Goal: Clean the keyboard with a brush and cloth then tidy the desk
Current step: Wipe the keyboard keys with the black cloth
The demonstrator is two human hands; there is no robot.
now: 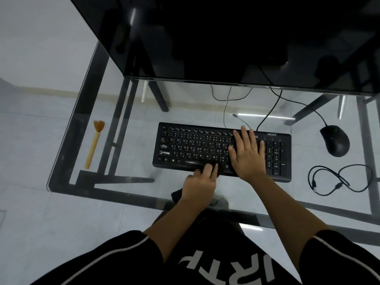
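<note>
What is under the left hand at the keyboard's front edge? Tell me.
A dark cloth shows beneath the left hand, whose fingers press on the keyboard front edge. The hand covers most of the cloth.

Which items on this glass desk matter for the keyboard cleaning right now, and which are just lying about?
In the job:
- keyboard, right hand flat on it
- dark cloth under the left hand
- brush, untouched at the desk's left edge

Lying about:
- mouse
- loose coiled cable
- monitor

Head view, single: worn high, facing forward and steeply down over glass desk [61,177], keyboard [195,149] near centre
</note>
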